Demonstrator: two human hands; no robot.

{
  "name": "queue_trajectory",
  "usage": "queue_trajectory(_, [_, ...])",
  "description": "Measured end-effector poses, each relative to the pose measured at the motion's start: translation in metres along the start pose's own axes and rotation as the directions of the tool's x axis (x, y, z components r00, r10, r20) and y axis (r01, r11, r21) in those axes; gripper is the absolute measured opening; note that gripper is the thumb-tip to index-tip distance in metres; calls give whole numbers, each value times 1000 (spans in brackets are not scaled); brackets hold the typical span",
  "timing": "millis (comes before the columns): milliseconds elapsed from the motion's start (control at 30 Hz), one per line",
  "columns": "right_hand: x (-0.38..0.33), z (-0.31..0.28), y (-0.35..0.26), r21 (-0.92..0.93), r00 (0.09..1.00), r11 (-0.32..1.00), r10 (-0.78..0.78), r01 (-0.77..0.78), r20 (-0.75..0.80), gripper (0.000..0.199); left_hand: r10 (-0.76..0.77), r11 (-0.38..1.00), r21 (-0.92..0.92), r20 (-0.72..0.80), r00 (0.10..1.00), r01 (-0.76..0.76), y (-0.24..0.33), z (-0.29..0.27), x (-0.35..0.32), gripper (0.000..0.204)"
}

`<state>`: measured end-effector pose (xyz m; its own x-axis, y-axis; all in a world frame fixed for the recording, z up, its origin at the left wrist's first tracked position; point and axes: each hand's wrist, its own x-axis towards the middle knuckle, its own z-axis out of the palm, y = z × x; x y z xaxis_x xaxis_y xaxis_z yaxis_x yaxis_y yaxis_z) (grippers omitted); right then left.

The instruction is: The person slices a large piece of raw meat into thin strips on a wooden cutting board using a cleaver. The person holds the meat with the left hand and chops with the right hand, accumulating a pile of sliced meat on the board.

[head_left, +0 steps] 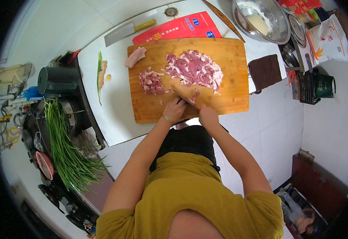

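My right hand [209, 117] is closed around the handle of a knife [186, 95], whose blade slants up and left over the wooden cutting board [233, 101]. My left hand [174, 109] lies beside the blade with its fingers curled down on the board; what is under them is hidden. A few bits of meat [195, 95] are next to the blade. Farther up the board spreads a large pile of sliced pink meat [193, 69]. To its left sit a smaller heap of diced meat [151, 81] and a pale slab of fat or skin [135, 57].
Behind the board are a cleaver [120, 33], a red sheet [178, 28] and a metal bowl [275, 20] with dough. Scallion [99, 75] and ginger [102, 73] lie left. Long green chives [62, 147] rest over a pot. A brown cloth [264, 72] is right. Someone lies at lower right.
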<state>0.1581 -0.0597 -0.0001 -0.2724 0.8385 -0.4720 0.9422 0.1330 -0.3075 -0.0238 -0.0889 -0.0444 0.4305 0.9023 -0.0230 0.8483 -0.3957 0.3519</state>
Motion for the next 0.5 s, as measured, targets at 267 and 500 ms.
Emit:
queue_trajectory(267, [45, -3, -2, 67, 996, 998, 13, -6, -93, 15, 51, 999, 15, -167, 985, -49, 3, -4, -1, 28])
queue_trajectory(500, [1, -22, -2, -1, 998, 998, -67, 67, 21, 14, 39, 998, 58, -143, 989, -31, -5, 12, -14, 31])
